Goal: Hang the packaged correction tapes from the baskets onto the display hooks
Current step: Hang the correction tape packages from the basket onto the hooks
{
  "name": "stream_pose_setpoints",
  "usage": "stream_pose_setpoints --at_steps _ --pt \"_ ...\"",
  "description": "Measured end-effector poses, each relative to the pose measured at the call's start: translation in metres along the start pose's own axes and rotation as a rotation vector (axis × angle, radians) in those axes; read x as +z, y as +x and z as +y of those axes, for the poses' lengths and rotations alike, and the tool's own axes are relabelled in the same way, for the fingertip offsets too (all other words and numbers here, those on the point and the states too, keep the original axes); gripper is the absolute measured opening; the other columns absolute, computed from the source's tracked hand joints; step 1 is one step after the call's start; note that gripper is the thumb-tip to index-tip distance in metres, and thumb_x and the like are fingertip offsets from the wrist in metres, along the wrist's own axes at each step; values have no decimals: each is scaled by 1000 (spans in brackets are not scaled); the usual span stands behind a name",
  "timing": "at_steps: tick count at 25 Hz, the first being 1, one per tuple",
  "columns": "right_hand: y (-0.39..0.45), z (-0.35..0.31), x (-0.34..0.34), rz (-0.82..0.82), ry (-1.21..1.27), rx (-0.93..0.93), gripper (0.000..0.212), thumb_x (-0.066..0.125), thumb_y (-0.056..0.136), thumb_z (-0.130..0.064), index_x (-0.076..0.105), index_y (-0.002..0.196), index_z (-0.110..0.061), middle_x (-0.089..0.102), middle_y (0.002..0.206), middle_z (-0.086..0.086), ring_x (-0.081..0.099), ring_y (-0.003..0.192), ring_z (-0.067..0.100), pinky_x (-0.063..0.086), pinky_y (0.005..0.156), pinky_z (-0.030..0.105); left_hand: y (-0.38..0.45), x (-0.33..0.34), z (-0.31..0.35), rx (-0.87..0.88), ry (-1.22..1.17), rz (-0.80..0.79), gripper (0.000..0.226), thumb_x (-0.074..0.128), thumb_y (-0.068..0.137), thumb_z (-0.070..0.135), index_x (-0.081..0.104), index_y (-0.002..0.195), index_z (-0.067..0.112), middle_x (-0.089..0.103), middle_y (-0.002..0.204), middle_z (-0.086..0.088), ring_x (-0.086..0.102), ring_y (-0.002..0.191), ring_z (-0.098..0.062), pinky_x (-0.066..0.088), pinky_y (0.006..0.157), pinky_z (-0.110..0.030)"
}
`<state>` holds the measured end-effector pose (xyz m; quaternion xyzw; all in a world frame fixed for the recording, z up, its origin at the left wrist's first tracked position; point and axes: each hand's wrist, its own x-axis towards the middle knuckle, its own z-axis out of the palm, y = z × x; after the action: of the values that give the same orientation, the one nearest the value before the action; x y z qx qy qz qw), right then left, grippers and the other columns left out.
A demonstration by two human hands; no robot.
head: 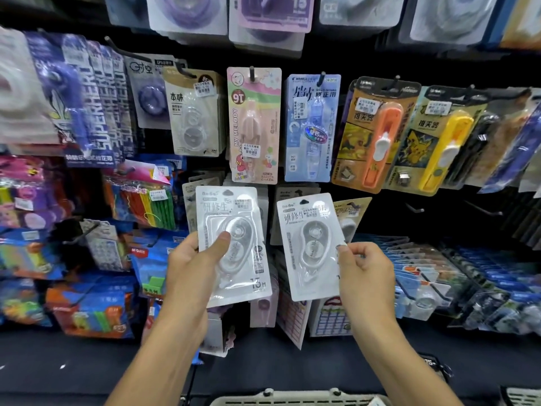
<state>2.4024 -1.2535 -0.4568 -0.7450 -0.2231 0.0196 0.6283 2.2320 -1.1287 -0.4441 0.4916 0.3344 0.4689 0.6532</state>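
My left hand (193, 265) grips a white packaged correction tape (237, 259) by its left edge, thumb pressed on the clear blister. My right hand (366, 273) pinches a second, matching white packaged correction tape (307, 244) at its right edge. Both packs are held upright in front of the display wall, side by side and apart. Behind them hang packs of the same grey-white kind (295, 194). A bare display hook (415, 208) sticks out to the right of the packs. The rim of a beige basket (292, 398) shows at the bottom edge.
The hook wall is crowded: a pink My Melody pack (254, 124), a blue correction tape pack (311, 127), orange (377, 133) and yellow (436, 142) clip packs above. Colourful packs hang at left, blue packs (424, 273) at right. A dark shelf ledge (87, 361) runs below.
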Motion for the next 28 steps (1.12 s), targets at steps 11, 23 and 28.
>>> stream_pose_setpoints --at_steps 11,23,28 --pt "-11 1 10 -413 295 300 36 62 96 -6 56 121 -31 58 127 -10 65 112 19 59 92 38 7 6 -6 -21 -2 -34 15 69 96 17 74 109 21 82 97 1 79 84 -17 60 58 -27" --pt "-4 7 12 -250 343 99 34 75 86 -14 64 110 -36 66 126 -9 61 121 19 47 106 53 25 12 -38 511 1332 -179 71 48 101 52 18 162 34 -2 172 13 2 158 -14 17 124 -45" --pt "12 17 27 -259 165 45 36 71 92 -33 58 122 -47 54 127 -25 57 122 17 52 94 48 37 10 -55 421 1424 -311 81 48 101 52 -3 162 40 -36 160 17 -20 157 -14 9 127 -48"
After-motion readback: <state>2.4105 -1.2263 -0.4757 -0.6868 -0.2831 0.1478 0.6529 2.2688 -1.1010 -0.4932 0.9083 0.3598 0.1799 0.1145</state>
